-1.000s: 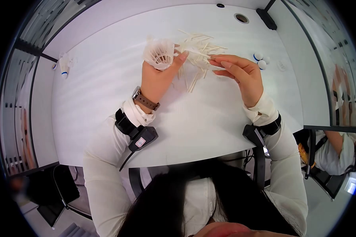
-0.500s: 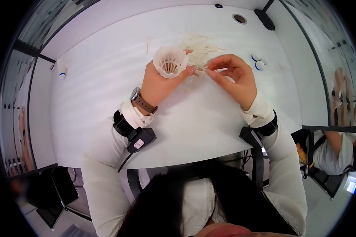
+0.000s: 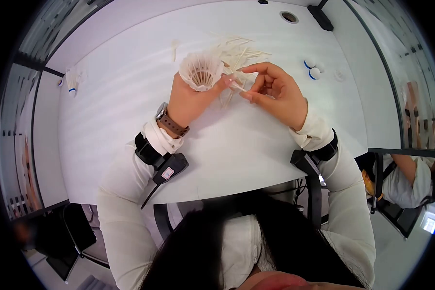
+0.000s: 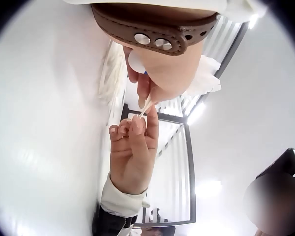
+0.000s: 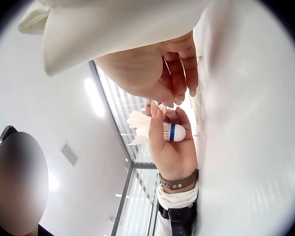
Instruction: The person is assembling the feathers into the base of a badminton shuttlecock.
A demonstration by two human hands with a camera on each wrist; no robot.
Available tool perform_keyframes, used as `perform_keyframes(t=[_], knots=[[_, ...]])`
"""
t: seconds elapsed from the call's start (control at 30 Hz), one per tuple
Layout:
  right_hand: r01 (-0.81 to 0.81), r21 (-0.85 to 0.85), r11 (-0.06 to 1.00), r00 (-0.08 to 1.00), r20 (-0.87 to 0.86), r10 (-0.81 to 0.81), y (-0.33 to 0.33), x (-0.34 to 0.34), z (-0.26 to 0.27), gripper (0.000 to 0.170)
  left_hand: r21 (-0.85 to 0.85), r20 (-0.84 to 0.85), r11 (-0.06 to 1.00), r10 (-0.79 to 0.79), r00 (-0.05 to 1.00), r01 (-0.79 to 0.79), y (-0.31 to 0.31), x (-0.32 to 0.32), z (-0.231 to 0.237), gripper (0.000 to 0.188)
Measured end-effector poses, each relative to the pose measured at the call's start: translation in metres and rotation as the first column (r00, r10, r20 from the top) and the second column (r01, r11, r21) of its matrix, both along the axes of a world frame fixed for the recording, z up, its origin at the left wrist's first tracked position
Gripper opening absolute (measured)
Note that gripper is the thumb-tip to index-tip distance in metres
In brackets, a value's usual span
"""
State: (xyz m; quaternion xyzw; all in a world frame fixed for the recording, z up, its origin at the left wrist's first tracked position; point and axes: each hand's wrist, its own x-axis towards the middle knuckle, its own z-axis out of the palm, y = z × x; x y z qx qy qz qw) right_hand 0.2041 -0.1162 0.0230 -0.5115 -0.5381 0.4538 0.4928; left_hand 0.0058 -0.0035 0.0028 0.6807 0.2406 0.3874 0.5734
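My left hand [image 3: 193,96] grips a white feather shuttlecock [image 3: 200,72], its skirt opening turned up toward the head camera. The cork with a blue band shows in the right wrist view, lying along the left fingers [image 5: 179,160]. A thin white strip like a feather [image 3: 238,87] runs from the left thumb tip to the right hand [image 3: 278,96]. The right thumb meets the strip's end, pinching it, while the right index finger reaches out toward the left hand. Behind both hands lies a loose pile of thin pale feather shafts [image 3: 241,53], partly hidden by them.
Several white corks with blue bands [image 3: 314,73] sit at the right of the table, beside a small clear piece [image 3: 339,74]. Another shuttlecock [image 3: 72,84] lies at the far left. One loose feather [image 3: 174,50] rests behind the left hand. Partition walls enclose the white table [image 3: 227,145].
My right hand has moved left, close to the left thumb, and its index finger has straightened. The left hand shifted right with the shuttlecock, then back slightly. The view drifted a little.
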Motion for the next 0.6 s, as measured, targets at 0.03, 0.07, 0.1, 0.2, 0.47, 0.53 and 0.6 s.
perform_keyframes(t=[0.03, 0.07, 0.1, 0.2, 0.47, 0.53, 0.6], knots=[[-0.002, -0.003, 1.000, 1.000, 0.003, 0.002, 0.0003, 0.0000, -0.0009, 0.041, 0.010, 0.006, 1.000, 0.017, 1.000, -0.018, -0.0001, 0.0000, 0.0000, 0.028], [-0.004, -0.005, 1.000, 1.000, 0.005, 0.004, 0.0006, 0.0002, -0.0019, 0.041, 0.026, 0.011, 0.999, 0.029, 1.000, -0.030, 0.0015, -0.0005, -0.0014, 0.028], [-0.004, -0.007, 1.000, 1.000, 0.007, 0.004, 0.0007, 0.0006, -0.0028, 0.041, 0.042, 0.016, 0.998, 0.040, 0.999, -0.041, 0.0039, -0.0011, -0.0034, 0.029], [0.024, -0.011, 1.000, 1.000, 0.016, -0.024, 0.0012, 0.0031, -0.0056, 0.039, 0.031, 0.041, 0.996, 0.081, 0.996, -0.083, 0.0054, -0.0004, -0.0026, 0.029], [0.080, -0.015, 0.997, 0.995, -0.051, -0.080, 0.0025, 0.0029, -0.0001, 0.031, -0.039, 0.127, 0.998, 0.059, 0.990, -0.054, 0.0049, 0.0035, -0.0009, 0.030], [0.070, -0.034, 0.997, 0.994, -0.083, -0.073, 0.0023, 0.0037, -0.0004, 0.031, -0.036, 0.116, 0.999, 0.032, 0.993, -0.028, 0.0059, 0.0028, -0.0030, 0.031], [0.047, -0.063, 0.997, 0.991, -0.121, -0.055, 0.0019, 0.0046, -0.0010, 0.031, -0.041, 0.104, 0.998, 0.042, 0.994, -0.038, 0.0035, 0.0029, -0.0033, 0.031]])
